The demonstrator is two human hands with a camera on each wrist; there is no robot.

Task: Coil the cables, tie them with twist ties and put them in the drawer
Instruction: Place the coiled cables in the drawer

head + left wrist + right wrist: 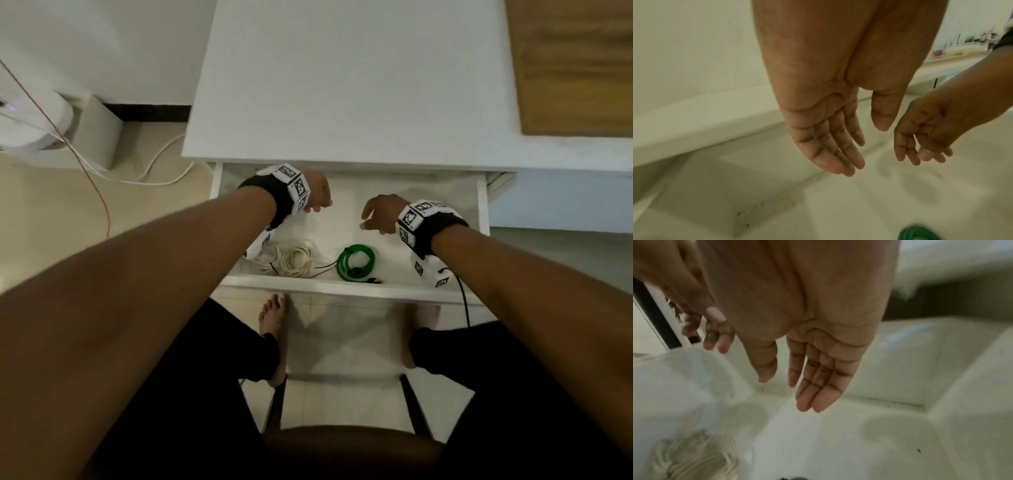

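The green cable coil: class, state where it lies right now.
In the head view the green cable coil lies inside the open drawer, near its front wall, right of the white cable coil; neither hand touches it.

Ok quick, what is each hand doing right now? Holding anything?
Left hand: open, fingers relaxed, holding nothing, above the drawer.
Right hand: open, fingers straight, holding nothing, also above the drawer.

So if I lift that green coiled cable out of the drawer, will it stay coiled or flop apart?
The green cable probably stays coiled: its loops lie tight together. Its loose black end would likely dangle. It looks light and flexible, unlikely to roll lying flat.
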